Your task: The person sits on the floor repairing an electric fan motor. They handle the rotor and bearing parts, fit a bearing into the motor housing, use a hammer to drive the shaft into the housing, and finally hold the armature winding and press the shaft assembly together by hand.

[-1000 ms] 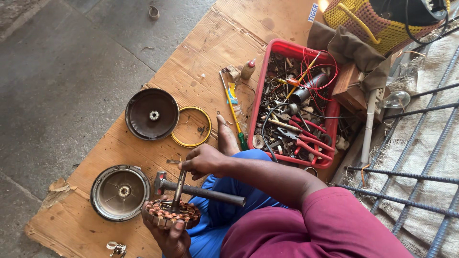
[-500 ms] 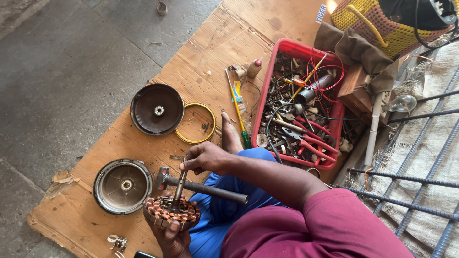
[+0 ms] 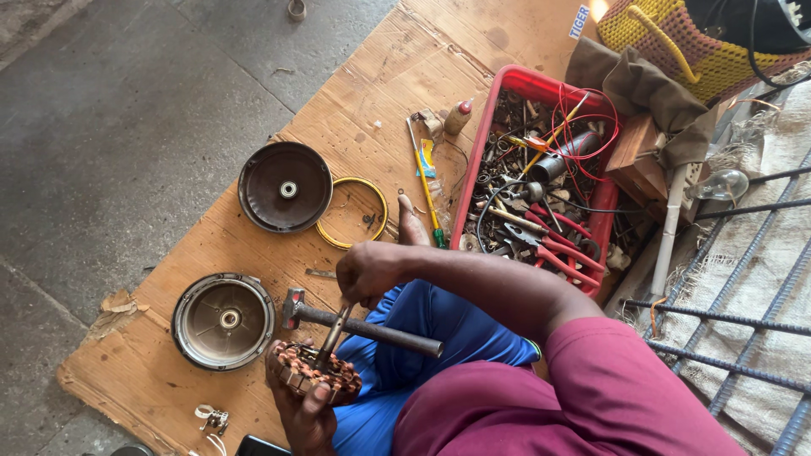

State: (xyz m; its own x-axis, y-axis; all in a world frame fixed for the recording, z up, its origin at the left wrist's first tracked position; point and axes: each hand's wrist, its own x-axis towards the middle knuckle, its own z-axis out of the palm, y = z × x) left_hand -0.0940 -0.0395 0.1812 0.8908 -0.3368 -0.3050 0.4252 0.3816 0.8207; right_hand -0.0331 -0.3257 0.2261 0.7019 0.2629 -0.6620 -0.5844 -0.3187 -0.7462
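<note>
My left hand cups a round stator wound with copper coils from below, near the bottom edge of the head view. A thin metal shaft stands tilted in the stator's centre. My right hand is closed around the top of that shaft, with the arm reaching in from the maroon sleeve at the right. A hammer with a metal pipe handle lies across my blue-clad leg just behind the shaft, and neither hand holds it.
Two round metal motor covers and a yellow ring lie on the cardboard sheet. A screwdriver lies beside a red tray full of tools and wires. Steel bars and a yellow basket are at the right.
The view has shifted slightly; my right hand stays on the shaft and my left hand keeps holding the stator. The hammer has not moved.
</note>
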